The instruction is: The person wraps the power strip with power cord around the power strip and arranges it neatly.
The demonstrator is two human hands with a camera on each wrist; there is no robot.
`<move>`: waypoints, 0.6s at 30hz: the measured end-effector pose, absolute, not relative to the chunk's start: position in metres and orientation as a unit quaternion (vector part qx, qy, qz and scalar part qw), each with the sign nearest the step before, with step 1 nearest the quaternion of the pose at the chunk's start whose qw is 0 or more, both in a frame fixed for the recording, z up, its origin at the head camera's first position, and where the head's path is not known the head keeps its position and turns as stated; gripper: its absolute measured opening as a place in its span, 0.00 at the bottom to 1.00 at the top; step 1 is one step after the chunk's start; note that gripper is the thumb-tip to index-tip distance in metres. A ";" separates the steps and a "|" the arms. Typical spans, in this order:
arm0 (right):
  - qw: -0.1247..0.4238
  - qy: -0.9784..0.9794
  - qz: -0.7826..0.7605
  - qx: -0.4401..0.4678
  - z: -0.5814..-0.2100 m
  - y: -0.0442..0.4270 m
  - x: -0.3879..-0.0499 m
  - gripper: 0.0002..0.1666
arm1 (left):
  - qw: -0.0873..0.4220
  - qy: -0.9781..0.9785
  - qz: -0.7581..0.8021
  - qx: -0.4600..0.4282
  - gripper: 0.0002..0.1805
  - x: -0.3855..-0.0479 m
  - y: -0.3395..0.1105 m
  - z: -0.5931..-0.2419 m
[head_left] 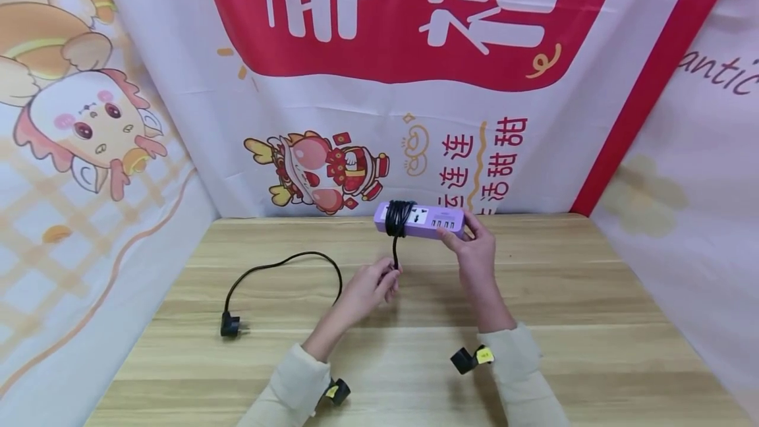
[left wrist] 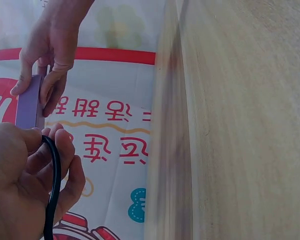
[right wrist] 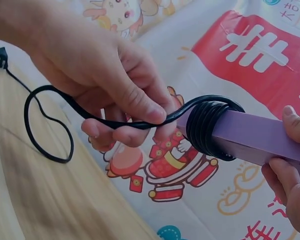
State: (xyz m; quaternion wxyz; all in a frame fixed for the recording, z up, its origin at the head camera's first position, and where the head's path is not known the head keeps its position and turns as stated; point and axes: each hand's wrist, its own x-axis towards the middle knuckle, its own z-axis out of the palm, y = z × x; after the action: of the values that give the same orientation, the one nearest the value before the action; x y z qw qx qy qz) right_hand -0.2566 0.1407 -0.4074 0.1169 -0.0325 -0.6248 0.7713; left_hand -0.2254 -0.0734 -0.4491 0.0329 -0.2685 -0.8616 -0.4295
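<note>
A purple power strip (head_left: 435, 221) with white sockets and several USB ports is held above the far part of the table. My right hand (head_left: 476, 252) grips its right end between thumb and fingers. Black cord (right wrist: 207, 131) is wound in several turns around the strip's other end. Just below those turns, my left hand (head_left: 370, 285) pinches the cord between thumb and fingers, as the right wrist view shows closely. From the left hand the loose cord (head_left: 290, 257) curves over the table to a black plug (head_left: 230, 325) at the left.
The wooden table (head_left: 593, 321) ends at a printed cloth backdrop (head_left: 332, 104), close behind the power strip. Printed cloth also hangs at the left (head_left: 77, 150) and right (head_left: 682, 170). A small black camera (head_left: 338, 391) is on the left wrist, another (head_left: 465, 360) on the right.
</note>
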 end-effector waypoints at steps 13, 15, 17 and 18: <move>0.084 -0.608 0.788 -0.050 -0.407 0.136 -0.256 0.38 | 0.083 -0.872 -0.379 -0.299 0.09 -0.226 -0.073 -0.453; 0.077 -0.601 0.794 -0.047 -0.404 0.136 -0.255 0.39 | 0.086 -0.875 -0.377 -0.291 0.09 -0.227 -0.073 -0.455; 0.068 -0.589 0.804 -0.039 -0.402 0.136 -0.252 0.39 | 0.084 -0.876 -0.376 -0.289 0.10 -0.230 -0.074 -0.457; 0.064 -0.586 0.807 -0.034 -0.400 0.136 -0.251 0.39 | 0.082 -0.876 -0.376 -0.290 0.11 -0.231 -0.075 -0.458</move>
State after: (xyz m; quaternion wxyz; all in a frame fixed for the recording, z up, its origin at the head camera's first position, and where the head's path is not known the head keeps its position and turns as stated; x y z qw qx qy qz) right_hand -0.2510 0.1357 -0.3997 0.0636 -0.0338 -0.5858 0.8073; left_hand -0.2311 -0.0749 -0.4582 0.0817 -0.2898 -0.8762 -0.3764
